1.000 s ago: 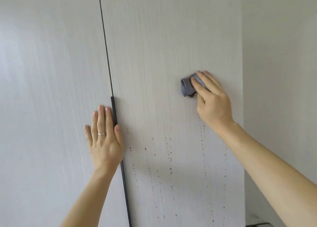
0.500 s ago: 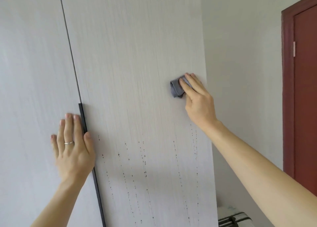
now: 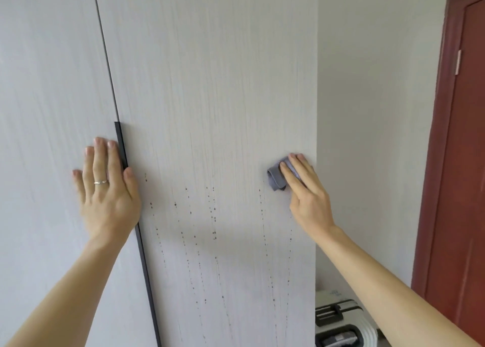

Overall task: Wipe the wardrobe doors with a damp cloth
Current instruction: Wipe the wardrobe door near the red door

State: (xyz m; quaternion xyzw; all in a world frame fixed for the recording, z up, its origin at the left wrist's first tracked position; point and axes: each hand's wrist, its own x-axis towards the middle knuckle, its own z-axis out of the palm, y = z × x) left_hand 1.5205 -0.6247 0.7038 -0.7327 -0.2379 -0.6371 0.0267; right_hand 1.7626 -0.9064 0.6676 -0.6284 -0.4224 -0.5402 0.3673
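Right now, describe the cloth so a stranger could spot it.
Find the right-hand wardrobe door, pale with fine grain. Near its right edge, the right hand presses a small cloth against it. It is folded, bluish-grey, the only fabric on the pale door.

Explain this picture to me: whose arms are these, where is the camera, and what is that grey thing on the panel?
There is no machine here: a person's two bare arms, filmed by a camera worn on their head. The left hand lies flat on the left pale wood-grain wardrobe door, with its thumb across the black handle strip. The right hand presses a folded grey cloth against the right wardrobe door with straight fingers, near its right edge. Dark drip spots run down that door. A white suitcase shows at the lower right.
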